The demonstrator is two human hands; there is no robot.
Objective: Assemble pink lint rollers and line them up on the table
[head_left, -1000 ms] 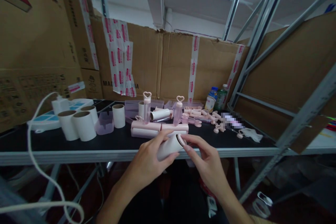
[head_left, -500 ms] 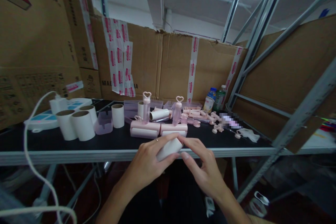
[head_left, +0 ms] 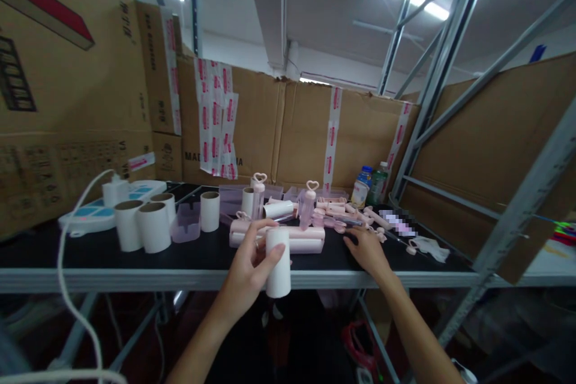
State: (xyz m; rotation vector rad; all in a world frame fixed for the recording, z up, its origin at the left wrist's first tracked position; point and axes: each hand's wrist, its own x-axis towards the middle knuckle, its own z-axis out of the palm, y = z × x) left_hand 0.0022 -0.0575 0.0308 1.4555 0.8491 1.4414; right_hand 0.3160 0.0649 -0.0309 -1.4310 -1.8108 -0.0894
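My left hand (head_left: pixel 252 270) is closed around a white lint-roller roll (head_left: pixel 279 270), which it holds upright just in front of the table edge. Behind that roll lie two pink lint-roller cases (head_left: pixel 306 240), side by side and partly hidden by my left hand. Two clear pink tubes (head_left: pixel 307 210) with heart-shaped loops stand behind the cases. My right hand (head_left: pixel 366 252) rests low over the table at the right, thumb and fingers apart, beside a pile of small pink plastic parts (head_left: pixel 333 210). Its fingertips are close to the nearest pieces; whether they touch is unclear.
Several white rolls (head_left: pixel 155 231) stand at the left beside a translucent purple tray (head_left: pixel 186 225). A power strip (head_left: pixel 96 216) with a white cable (head_left: pixel 63 282) lies farther left. Two bottles (head_left: pixel 361 188) stand back right, near a metal post. Cardboard (head_left: pixel 301 132) walls the back.
My right hand has left the white roll and moved right to the pink parts. My left hand has turned the roll from tilted to upright. The view has tipped upward.
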